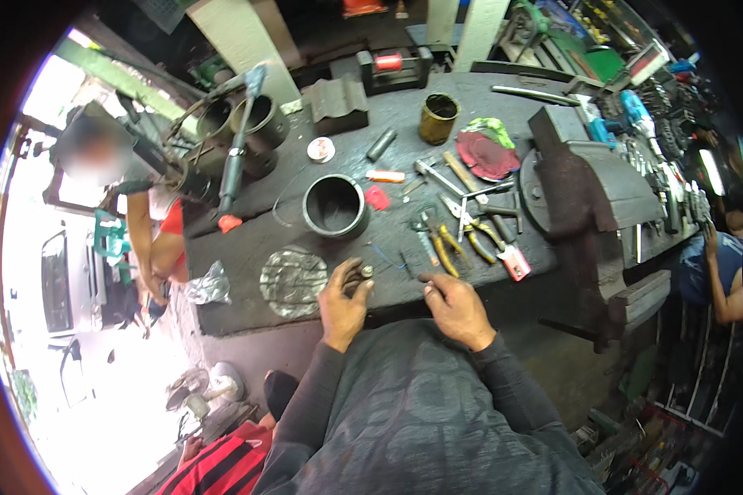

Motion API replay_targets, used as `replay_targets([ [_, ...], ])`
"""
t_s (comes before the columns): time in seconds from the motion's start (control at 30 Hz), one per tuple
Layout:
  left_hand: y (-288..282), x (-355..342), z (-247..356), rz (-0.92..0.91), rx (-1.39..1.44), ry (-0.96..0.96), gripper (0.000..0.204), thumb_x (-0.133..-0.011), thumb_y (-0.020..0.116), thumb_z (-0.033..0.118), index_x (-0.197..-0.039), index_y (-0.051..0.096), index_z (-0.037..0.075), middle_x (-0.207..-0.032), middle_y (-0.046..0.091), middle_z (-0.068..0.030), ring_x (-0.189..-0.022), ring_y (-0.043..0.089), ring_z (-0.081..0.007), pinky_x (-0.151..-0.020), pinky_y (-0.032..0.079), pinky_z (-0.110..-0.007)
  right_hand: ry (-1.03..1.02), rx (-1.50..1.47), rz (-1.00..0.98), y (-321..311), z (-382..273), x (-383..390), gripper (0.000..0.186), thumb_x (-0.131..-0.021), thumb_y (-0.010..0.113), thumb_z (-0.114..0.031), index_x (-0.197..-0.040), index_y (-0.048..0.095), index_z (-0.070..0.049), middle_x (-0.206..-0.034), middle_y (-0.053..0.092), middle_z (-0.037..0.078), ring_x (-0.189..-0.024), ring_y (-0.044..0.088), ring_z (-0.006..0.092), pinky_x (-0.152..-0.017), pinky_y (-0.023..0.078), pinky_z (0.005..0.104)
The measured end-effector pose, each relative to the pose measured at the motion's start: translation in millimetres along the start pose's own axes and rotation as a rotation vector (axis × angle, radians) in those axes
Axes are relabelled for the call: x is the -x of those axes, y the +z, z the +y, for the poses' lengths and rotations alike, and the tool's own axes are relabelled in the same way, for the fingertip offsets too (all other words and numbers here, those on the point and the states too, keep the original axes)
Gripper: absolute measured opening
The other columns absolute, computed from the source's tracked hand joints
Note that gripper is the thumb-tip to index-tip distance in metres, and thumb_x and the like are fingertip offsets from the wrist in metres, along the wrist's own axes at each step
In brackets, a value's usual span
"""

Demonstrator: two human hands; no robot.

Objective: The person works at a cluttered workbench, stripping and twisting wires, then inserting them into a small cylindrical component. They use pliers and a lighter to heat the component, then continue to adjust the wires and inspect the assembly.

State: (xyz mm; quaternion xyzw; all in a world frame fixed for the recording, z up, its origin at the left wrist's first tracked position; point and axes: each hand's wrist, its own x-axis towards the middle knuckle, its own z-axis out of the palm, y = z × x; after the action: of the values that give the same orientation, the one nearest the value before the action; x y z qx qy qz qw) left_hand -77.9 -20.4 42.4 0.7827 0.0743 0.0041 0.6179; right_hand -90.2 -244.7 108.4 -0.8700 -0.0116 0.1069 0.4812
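My left hand [345, 301] is closed, pinching a small metal part [367, 271] between thumb and fingers above the bench's near edge. My right hand [458, 309] is curled with thumb and forefinger together; what it holds, if anything, is too small to make out. Just beyond its fingertips lies a thin dark piece [407, 264], with a fine blue wire [385, 256] beside it. Left of my left hand is a round, patterned grey disc [293, 282]. A dark hollow cylinder [336, 200] stands past both hands. Yellow-handled pliers [446, 247] lie to the right.
A heavy vise [574, 194] is mounted at the bench's right. A hammer [437, 177], a brown can [439, 118] and a red-and-green rag [487, 153] sit farther back. A long rod-like tool [238, 157] leans on metal cylinders at left. Other people are at both sides.
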Motion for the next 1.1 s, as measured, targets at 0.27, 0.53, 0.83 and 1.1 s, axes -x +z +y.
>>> replay_targets([
  [0.27, 2, -7, -2, 0.018, -0.099, -0.083, 0.052, -0.082, 0.080, -0.005, -0.131, 0.065, 0.001, -0.108, 0.073, -0.0121, -0.093, 0.071, -0.0167, -0.083, 0.058, -0.030, -0.034, -0.009, 0.007, -3, 4, -3, 0.031, -0.101, 0.058, -0.017, -0.121, 0.070, 0.004, -0.113, 0.073, 0.024, -0.107, 0.070, 0.0408, -0.094, 0.055, 0.0458],
  [0.53, -4, -33, -26, 0.024, -0.534, 0.068, 0.051, -0.079, 0.082, 0.003, -0.127, 0.066, 0.004, -0.101, 0.070, -0.0138, -0.087, 0.067, -0.0283, -0.083, 0.055, -0.039, -0.020, 0.003, -0.011, -4, 7, -3, 0.032, -0.099, 0.056, -0.019, -0.119, 0.069, 0.002, -0.113, 0.072, 0.026, -0.108, 0.069, 0.0435, -0.094, 0.054, 0.0503],
  [0.83, -19, -34, -14, 0.045, -0.603, 0.083, 0.048, -0.085, 0.083, 0.017, -0.126, 0.065, 0.001, -0.112, 0.070, -0.0187, -0.104, 0.067, -0.0351, -0.091, 0.054, -0.043, 0.000, 0.028, -0.022, -10, 0, -5, 0.030, -0.099, 0.059, -0.020, -0.118, 0.072, 0.000, -0.110, 0.074, 0.024, -0.106, 0.070, 0.0437, -0.091, 0.054, 0.0483],
  [1.1, -91, -52, 81, 0.486, -0.262, 0.219, 0.022, -0.095, 0.079, 0.018, -0.112, 0.075, 0.003, -0.092, 0.073, -0.0066, -0.080, 0.066, -0.0140, -0.074, 0.055, -0.030, 0.031, 0.055, -0.032, -14, -5, -27, 0.028, -0.098, 0.060, -0.019, -0.114, 0.072, 0.000, -0.105, 0.073, 0.026, -0.100, 0.070, 0.0450, -0.087, 0.054, 0.0507],
])
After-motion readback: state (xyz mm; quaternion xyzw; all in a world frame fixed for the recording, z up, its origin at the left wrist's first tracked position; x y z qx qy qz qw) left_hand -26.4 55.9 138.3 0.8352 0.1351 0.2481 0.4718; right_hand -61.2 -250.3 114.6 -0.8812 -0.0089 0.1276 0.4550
